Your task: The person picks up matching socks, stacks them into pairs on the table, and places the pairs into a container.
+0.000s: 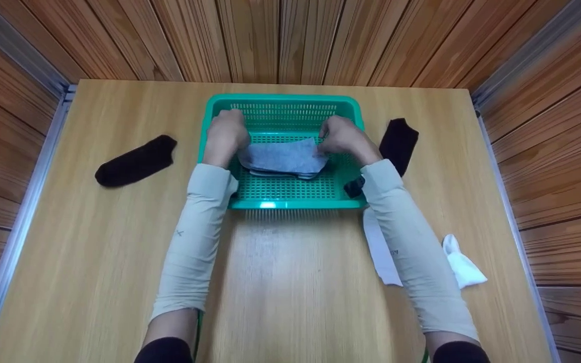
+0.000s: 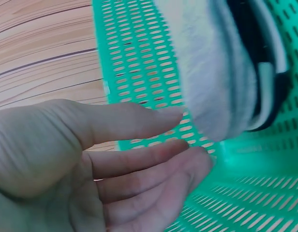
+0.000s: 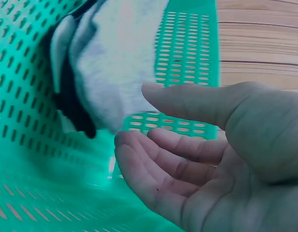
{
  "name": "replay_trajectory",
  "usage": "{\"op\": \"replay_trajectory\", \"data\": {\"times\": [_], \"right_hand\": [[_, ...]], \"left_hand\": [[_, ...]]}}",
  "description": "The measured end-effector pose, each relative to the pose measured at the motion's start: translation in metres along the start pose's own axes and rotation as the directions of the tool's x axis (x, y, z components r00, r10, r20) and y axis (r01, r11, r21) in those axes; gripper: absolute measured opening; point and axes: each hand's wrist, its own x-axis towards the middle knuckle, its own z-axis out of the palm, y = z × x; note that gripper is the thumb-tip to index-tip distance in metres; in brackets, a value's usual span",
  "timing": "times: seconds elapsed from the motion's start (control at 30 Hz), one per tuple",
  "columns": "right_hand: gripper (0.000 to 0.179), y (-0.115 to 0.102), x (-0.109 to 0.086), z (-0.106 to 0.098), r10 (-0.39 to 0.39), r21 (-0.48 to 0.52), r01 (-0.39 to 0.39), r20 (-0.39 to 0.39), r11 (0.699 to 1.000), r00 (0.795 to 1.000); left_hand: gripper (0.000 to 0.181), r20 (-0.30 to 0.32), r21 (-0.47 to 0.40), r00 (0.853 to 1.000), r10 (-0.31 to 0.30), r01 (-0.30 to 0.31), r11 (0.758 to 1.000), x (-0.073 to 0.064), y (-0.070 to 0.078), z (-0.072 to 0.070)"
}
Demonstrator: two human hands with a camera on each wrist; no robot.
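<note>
white socks [image 1: 381,254] and, farther off, black socks [image 1: 136,161] are lying loose on the table [image 1: 290,282], seemingly awaiting stacking; a grey-topped sock stack [image 1: 285,156] is already resting inside the green basket [image 1: 285,204]; at the stack's ends, the left hand [image 1: 227,133] and right hand [image 1: 343,135] are curving loosely, apparently gripping nothing, contact remaining unclear.

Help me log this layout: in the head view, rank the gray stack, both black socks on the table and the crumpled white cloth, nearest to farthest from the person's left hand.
From the left hand:
1. Gray stack: in the basket.
2. Left black sock: left of the basket.
3. Right black sock: right of the basket.
4. Crumpled white cloth: at lower right.
</note>
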Motion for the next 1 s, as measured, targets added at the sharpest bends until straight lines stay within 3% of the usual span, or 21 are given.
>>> {"op": "replay_trajectory", "data": {"times": [0.13, 0.3, 0.43, 0.5, 0.57, 0.67, 0.83, 0.9, 1.0], "right_hand": [[0.033, -0.003, -0.012, -0.010, -0.073, 0.051, 0.076, -0.055, 0.996, 0.996], [0.024, 0.004, -0.030, -0.019, -0.148, 0.097, 0.163, -0.146, 0.982, 0.978], [0.020, 0.014, -0.044, -0.026, -0.169, 0.102, 0.197, -0.232, 0.975, 0.958], [0.020, 0.020, -0.050, -0.029, -0.170, 0.111, 0.206, -0.272, 0.972, 0.947], [0.020, 0.025, -0.056, -0.030, -0.170, 0.119, 0.215, -0.309, 0.969, 0.936], [0.020, 0.034, -0.062, -0.028, -0.172, 0.133, 0.235, -0.371, 0.963, 0.913], [0.029, 0.049, -0.068, -0.017, -0.201, 0.123, 0.286, -0.460, 0.950, 0.865], [0.034, 0.053, -0.068, -0.011, -0.209, 0.112, 0.295, -0.479, 0.949, 0.852], [0.041, 0.059, -0.068, -0.002, -0.217, 0.065, 0.285, -0.495, 0.956, 0.842]], "left_hand": [[0.019, -0.108, -0.032, 0.992, 0.060, -0.064, 0.997, -0.009, -0.006, -0.008], [0.011, -0.191, -0.088, 0.976, 0.103, -0.122, 0.989, -0.019, -0.015, -0.016], [0.028, -0.248, -0.131, 0.960, 0.127, -0.163, 0.978, -0.026, -0.023, -0.022], [0.026, -0.276, -0.145, 0.951, 0.138, -0.183, 0.972, -0.029, -0.027, -0.025], [0.024, -0.292, -0.167, 0.947, 0.135, -0.189, 0.968, -0.032, -0.032, -0.028], [0.040, -0.327, -0.192, 0.938, 0.119, -0.189, 0.963, -0.036, -0.040, -0.032], [0.039, -0.422, -0.209, 0.902, 0.094, -0.198, 0.958, -0.038, -0.058, -0.035], [0.038, -0.441, -0.235, 0.894, 0.084, -0.205, 0.950, -0.038, -0.067, -0.037], [0.037, -0.415, -0.321, 0.908, 0.052, -0.200, 0.926, -0.038, -0.082, -0.042]]}}
